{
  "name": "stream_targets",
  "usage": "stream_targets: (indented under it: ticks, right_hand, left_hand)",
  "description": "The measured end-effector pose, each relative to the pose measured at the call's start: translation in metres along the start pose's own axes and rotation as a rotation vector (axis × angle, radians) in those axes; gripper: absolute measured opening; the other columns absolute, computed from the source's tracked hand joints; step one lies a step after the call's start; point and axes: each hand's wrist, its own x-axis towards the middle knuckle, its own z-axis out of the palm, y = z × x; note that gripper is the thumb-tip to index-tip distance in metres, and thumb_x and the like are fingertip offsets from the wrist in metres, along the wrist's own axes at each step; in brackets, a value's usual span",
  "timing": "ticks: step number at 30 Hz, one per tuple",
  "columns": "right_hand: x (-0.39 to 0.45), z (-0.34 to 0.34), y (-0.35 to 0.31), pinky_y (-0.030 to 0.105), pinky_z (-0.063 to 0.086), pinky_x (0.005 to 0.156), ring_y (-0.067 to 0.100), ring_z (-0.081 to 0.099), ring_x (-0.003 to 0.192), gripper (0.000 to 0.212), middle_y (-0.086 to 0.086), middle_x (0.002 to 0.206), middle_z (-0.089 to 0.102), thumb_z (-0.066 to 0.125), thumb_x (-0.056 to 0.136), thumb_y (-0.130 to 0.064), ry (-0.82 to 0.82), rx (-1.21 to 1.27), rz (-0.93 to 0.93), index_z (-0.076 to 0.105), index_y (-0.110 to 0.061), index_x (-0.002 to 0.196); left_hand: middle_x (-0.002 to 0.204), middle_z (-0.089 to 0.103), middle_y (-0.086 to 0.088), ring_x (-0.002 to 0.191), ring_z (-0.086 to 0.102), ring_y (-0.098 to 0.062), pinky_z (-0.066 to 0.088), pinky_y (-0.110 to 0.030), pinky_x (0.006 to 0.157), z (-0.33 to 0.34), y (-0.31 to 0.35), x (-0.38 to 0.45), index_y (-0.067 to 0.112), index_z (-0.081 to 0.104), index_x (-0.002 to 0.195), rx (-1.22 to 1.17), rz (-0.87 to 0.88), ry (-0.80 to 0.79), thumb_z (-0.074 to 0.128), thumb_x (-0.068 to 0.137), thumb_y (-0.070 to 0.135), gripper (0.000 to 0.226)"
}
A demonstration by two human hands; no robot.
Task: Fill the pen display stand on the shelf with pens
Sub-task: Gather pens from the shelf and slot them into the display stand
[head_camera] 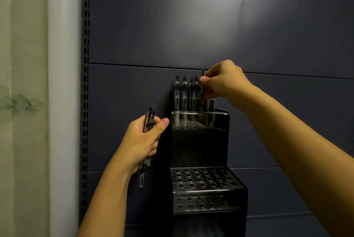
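Observation:
A black tiered pen display stand [199, 146] stands against the dark blue back panel. Its top tier holds several grey pens [183, 93] upright. The lower tier [205, 178] shows rows of round holes with nothing in them. My right hand [222, 83] pinches a single pen [202, 75] by its upper end, upright over the right part of the top tier. My left hand [142, 139] grips a bundle of pens [148, 119] just left of the stand, tips pointing down.
The dark blue shelving back panel [191, 25] fills the view behind the stand. A slotted metal upright [85, 83] runs down its left edge. Left of that are a white pillar [63, 83] and a pale curtain [21, 93].

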Motion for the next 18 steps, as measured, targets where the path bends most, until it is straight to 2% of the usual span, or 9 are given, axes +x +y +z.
stream_targets:
  ticks: [4,11,18]
  right_hand:
    - [-0.0011,0.0014,-0.0016,0.039,0.064,0.074,0.030,0.075,0.075,0.021,0.021,0.088,0.072,0.068,0.096,-0.016,0.023,-0.065,-0.010,0.070,0.004,0.104]
    - [-0.0015,-0.0013,-0.0074,0.041,0.065,0.072,0.032,0.075,0.074,0.024,0.021,0.087,0.071,0.070,0.095,-0.016,0.002,-0.063,0.064,0.067,0.006,0.102]
    - [-0.0029,-0.0007,-0.0056,0.041,0.065,0.071,0.031,0.076,0.072,0.025,0.020,0.081,0.073,0.071,0.093,-0.016,-0.110,-0.107,0.132,0.068,0.009,0.097]
  left_hand:
    - [0.054,0.037,0.001,0.044,0.029,-0.014,0.027,-0.027,0.041,-0.0002,-0.0009,-0.0004,0.004,0.056,0.096,-0.010,-0.003,-0.008,0.066,0.095,0.026,0.024]
    - [0.054,0.037,0.002,0.043,0.030,-0.013,0.027,-0.026,0.041,-0.0005,-0.0008,-0.0001,0.005,0.056,0.096,-0.016,-0.005,-0.012,0.066,0.095,0.025,0.022]
    - [0.053,0.037,0.003,0.043,0.030,-0.013,0.027,-0.025,0.041,-0.0007,-0.0002,-0.0003,0.007,0.055,0.095,-0.019,-0.013,-0.016,0.065,0.095,0.025,0.021]
